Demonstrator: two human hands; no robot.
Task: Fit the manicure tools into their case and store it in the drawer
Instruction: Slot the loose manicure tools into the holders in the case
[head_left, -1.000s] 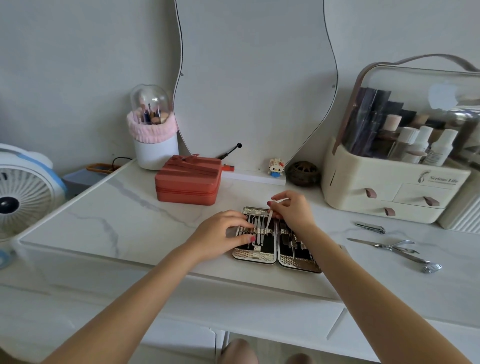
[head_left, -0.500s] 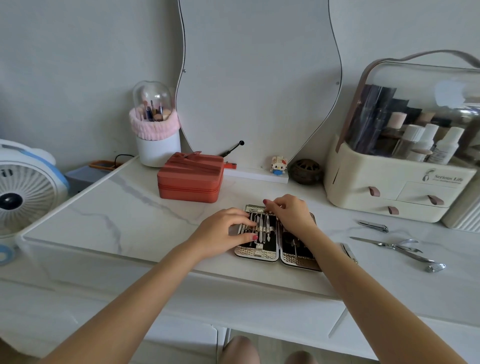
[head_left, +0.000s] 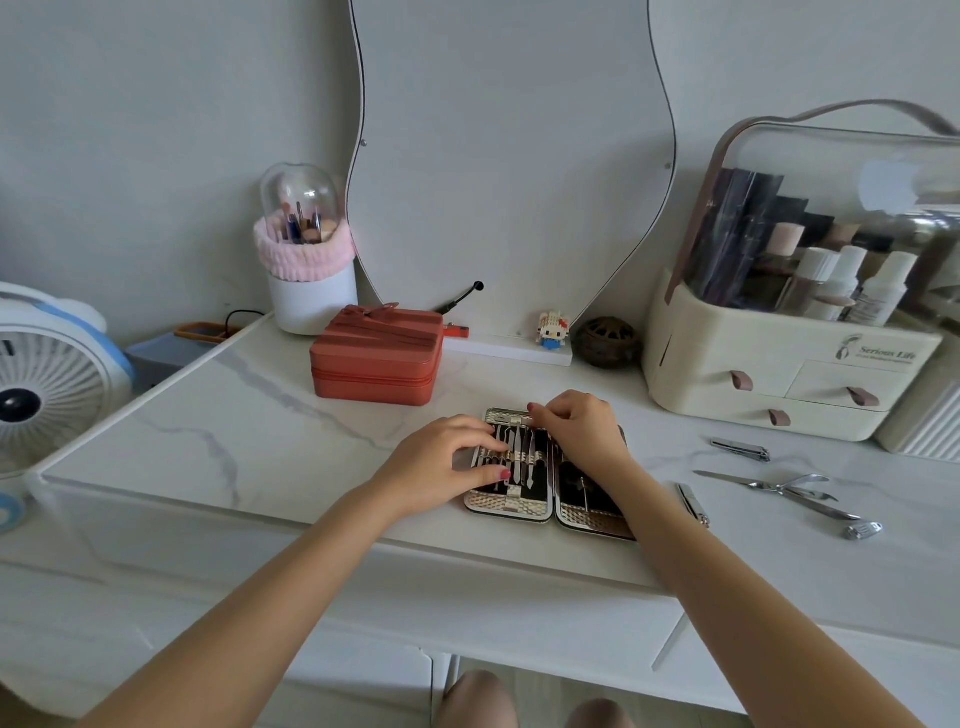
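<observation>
cosmetics organizer (head_left: 789, 358) | front label: "Serious Life" | smaller line beneath: unreadable

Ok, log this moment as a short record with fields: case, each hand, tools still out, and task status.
case: manicure case lying open on the marble tabletop
left hand: fingers curled, resting on the case's left half
right hand: fingertips at the top of the case; whether it pinches a tool cannot be told
tools still out: nail clipper, scissors, a nipper, another tool beside the case
status: case not yet closed
</observation>
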